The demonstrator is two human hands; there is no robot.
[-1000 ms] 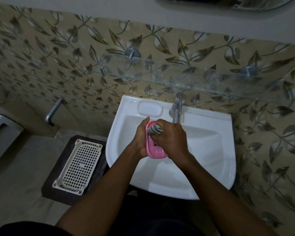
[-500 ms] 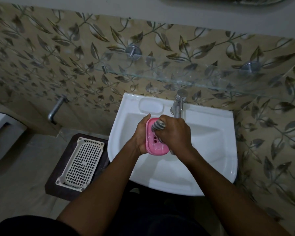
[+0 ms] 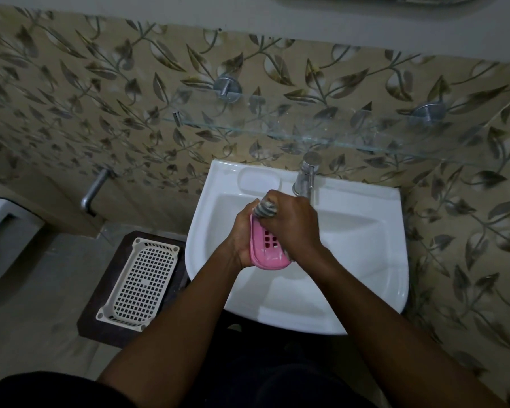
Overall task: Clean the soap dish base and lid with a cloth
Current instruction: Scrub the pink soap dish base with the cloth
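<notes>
Left hand (image 3: 242, 237) is gripping pink soap dish (image 3: 267, 250) over sink (image 3: 365, 260); right hand (image 3: 295, 225) is clutching striped cloth (image 3: 266, 209), pressing into dish.

A home bathroom. A white wall-mounted washbasin (image 3: 362, 278) sits against leaf-patterned tiles (image 3: 71, 92), with a chrome tap (image 3: 305, 176) at its back rim. Above the basin runs a glass shelf (image 3: 306, 134) on metal brackets. Left of the basin, a white plastic basket (image 3: 140, 282) lies on the floor.
</notes>
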